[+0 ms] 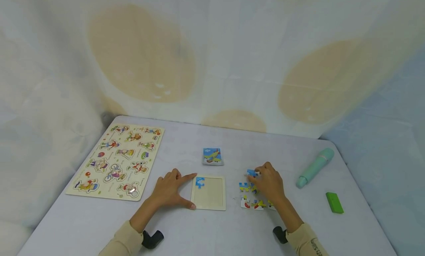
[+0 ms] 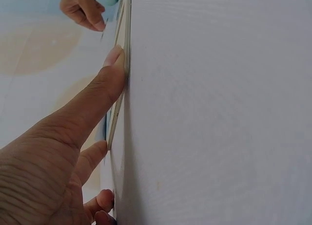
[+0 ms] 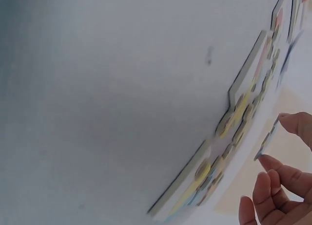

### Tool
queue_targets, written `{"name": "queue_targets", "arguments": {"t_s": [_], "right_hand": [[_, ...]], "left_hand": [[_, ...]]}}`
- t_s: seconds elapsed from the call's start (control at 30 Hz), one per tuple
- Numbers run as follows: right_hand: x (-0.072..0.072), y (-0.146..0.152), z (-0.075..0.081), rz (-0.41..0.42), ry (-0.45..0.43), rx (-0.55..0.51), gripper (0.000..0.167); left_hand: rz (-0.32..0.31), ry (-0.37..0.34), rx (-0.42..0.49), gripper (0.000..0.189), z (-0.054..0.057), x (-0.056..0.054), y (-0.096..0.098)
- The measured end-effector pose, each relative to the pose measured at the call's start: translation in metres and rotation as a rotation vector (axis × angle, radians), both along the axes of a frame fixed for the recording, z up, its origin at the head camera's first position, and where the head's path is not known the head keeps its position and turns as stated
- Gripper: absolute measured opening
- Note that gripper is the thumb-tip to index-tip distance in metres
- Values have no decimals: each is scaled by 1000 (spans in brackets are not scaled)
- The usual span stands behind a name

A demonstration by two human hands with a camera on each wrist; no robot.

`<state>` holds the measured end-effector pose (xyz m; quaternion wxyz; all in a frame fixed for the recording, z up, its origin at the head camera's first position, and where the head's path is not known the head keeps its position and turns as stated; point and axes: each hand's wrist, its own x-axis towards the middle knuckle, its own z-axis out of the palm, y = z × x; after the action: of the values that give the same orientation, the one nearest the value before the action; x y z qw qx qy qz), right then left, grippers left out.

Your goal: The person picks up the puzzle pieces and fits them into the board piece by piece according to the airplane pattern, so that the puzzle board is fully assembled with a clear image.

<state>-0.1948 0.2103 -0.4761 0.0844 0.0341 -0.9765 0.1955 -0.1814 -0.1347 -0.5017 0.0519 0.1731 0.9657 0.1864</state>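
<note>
A square wooden puzzle tray (image 1: 212,195) lies at the middle of the table, one blue jigsaw piece (image 1: 200,182) in its top left corner. My left hand (image 1: 170,191) spans the tray's left side, thumb at the lower corner and index finger at the upper one. Between thumb and index finger, my right hand (image 1: 270,182) pinches a blue puzzle piece (image 3: 269,137), held above the table. Below it, several loose jigsaw pieces (image 1: 245,202) with yellow, red and white parts lie in rough rows, partly hidden by that hand.
Behind the tray sits a small airplane picture (image 1: 213,156). A large wooden board with cartoon figures (image 1: 116,163) lies at the left. To the right are a mint-green cylinder (image 1: 314,168) and a green block (image 1: 334,203).
</note>
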Motion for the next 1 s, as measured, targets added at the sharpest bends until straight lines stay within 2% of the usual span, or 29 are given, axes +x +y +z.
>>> {"name": "queue_targets", "arguments": {"t_s": [0.23, 0.73, 1.0], "right_hand": [[6, -11, 0, 34, 67, 34, 41], [15, -33, 2, 62, 104, 23, 39], [17, -41, 0, 122, 202, 13, 37]], "left_hand": [[3, -7, -7, 105, 0, 0, 0], [9, -17, -2, 105, 0, -1, 1], [9, -15, 1, 105, 0, -1, 1]]}}
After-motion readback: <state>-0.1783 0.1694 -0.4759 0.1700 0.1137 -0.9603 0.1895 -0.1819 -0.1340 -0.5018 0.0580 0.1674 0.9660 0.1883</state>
